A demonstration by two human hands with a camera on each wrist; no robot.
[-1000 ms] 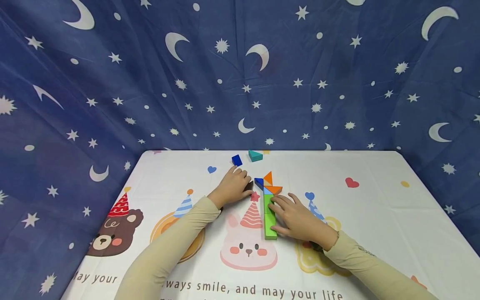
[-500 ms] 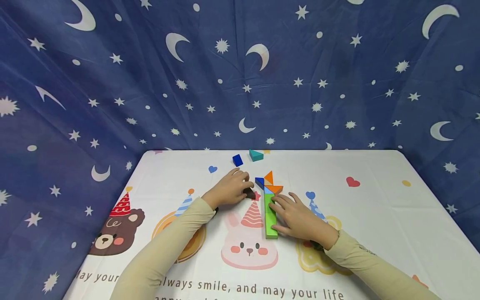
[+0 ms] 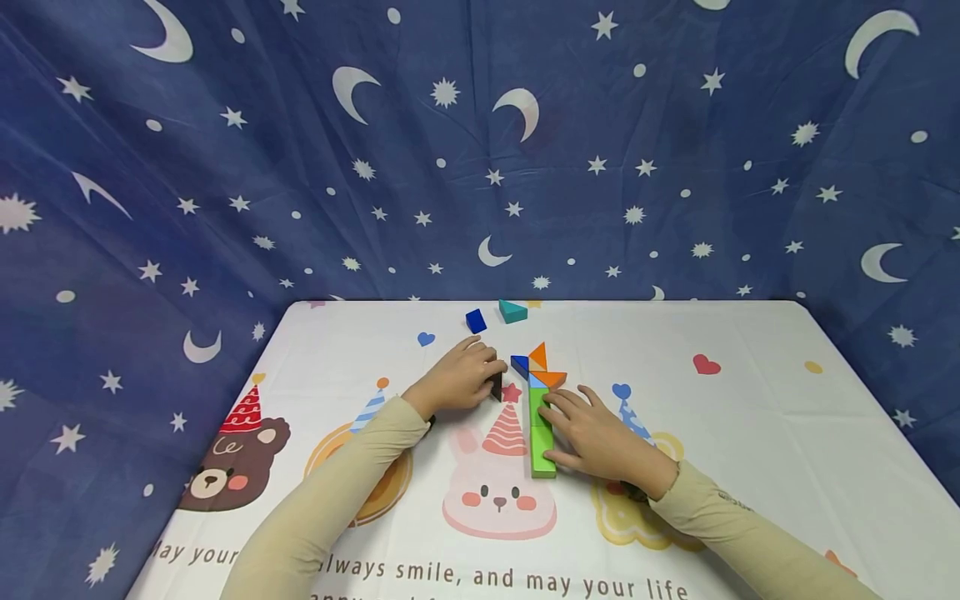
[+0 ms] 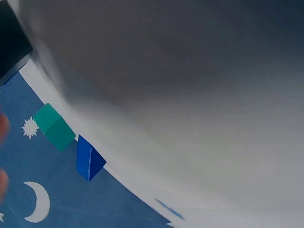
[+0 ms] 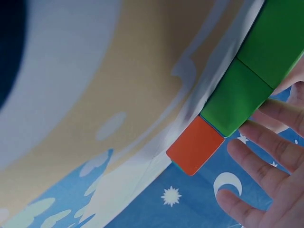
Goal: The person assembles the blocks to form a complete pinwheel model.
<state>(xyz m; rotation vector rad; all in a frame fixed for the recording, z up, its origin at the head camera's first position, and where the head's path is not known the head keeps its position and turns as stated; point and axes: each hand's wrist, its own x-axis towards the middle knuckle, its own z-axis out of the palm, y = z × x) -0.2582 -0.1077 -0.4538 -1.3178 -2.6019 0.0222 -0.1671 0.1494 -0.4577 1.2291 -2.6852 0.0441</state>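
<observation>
In the head view my left hand (image 3: pixel 459 379) pinches a dark brown triangular block (image 3: pixel 497 386), largely hidden by the fingers. That block shows only as a dark shape (image 4: pixel 13 45) at the left wrist view's corner. Fingers of my right hand (image 3: pixel 603 435) are fairly straight and touch the side of a row of green blocks (image 3: pixel 542 450). At the row's far end sit a light blue triangle (image 3: pixel 535 382), two orange triangular blocks (image 3: pixel 549 379) and a dark blue block (image 3: pixel 519 364). From the right wrist, the green blocks (image 5: pixel 237 97) adjoin an orange face (image 5: pixel 195 145).
Behind the left hand, near the table's back edge, lie a blue block (image 3: pixel 476 321) and a teal block (image 3: pixel 513 312). A white printed tablecloth (image 3: pixel 750 467) covers the table. Blue star-patterned fabric (image 3: pixel 420 167) hangs behind it.
The dark brown block has turned within my left hand's fingers and now stands more upright. The left hand has shifted slightly; my right hand and the green row keep their place.
</observation>
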